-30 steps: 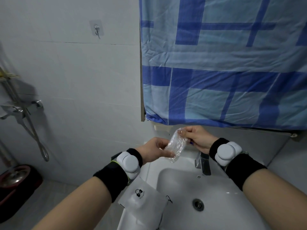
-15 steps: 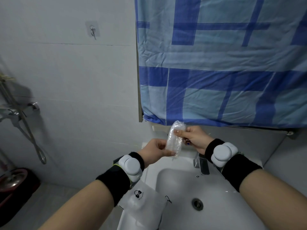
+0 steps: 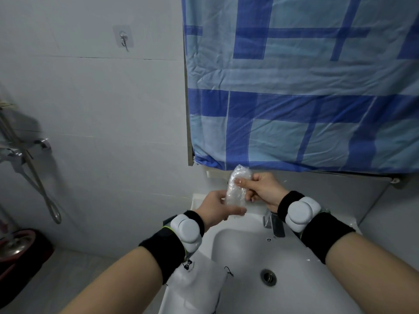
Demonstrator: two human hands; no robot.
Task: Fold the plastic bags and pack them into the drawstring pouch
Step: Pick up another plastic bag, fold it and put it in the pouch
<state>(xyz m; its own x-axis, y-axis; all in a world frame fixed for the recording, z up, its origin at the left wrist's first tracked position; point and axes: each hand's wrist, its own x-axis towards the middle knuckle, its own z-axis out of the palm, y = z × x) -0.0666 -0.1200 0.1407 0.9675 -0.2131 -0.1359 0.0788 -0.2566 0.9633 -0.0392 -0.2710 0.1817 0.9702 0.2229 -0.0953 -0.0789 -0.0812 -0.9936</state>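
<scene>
A clear plastic bag, folded into a narrow upright strip, is held above the back of the sink. My left hand pinches its lower end. My right hand grips its upper half, thumb pressed across the front. A white drawstring pouch with a small black bow print and a black cord lies flat on the sink's left rim, partly hidden under my left forearm.
A white sink with a metal drain lies below my hands, a chrome tap at its back. A blue checked cloth hangs above. A wall hook and shower hose are on the left.
The bag has turned from tilted to nearly upright and become a narrower strip. Both hands have moved slightly closer together around it.
</scene>
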